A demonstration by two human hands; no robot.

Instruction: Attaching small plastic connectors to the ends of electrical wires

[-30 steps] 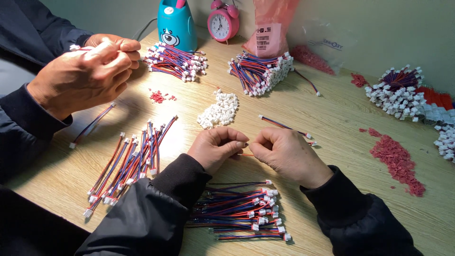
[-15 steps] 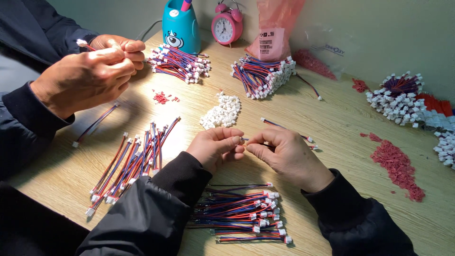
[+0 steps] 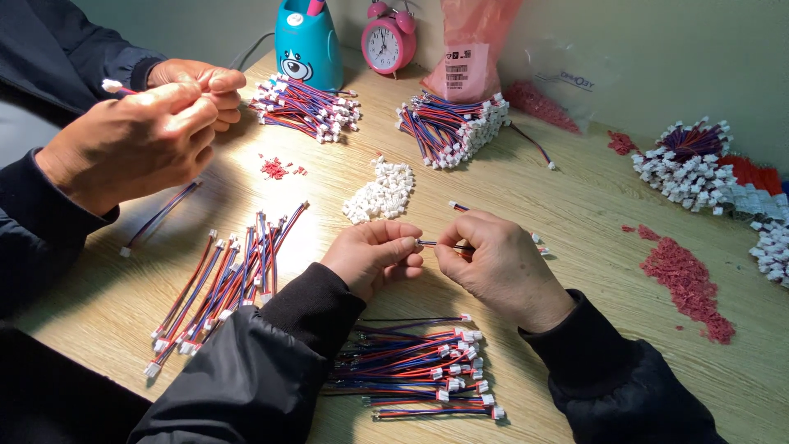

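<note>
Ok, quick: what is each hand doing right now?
Left hand: closed, pinching one end of the thin red-and-blue wire lead.
Right hand: closed, pinching the same lead's other side.

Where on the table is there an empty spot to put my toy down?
The biggest bare patch of table lies between the white plug pile, the right hand and the red bits. A smaller one sits beside the loose wire. Near the clock and in front of both sleeves, wire bundles crowd everything.

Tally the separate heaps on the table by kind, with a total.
Wire bundles or spreads with white plugs: 5, e.g. the spread beside the left hand
Loose white connector piles: 1
Red scrap piles: 2, e.g.
Total: 8
</note>
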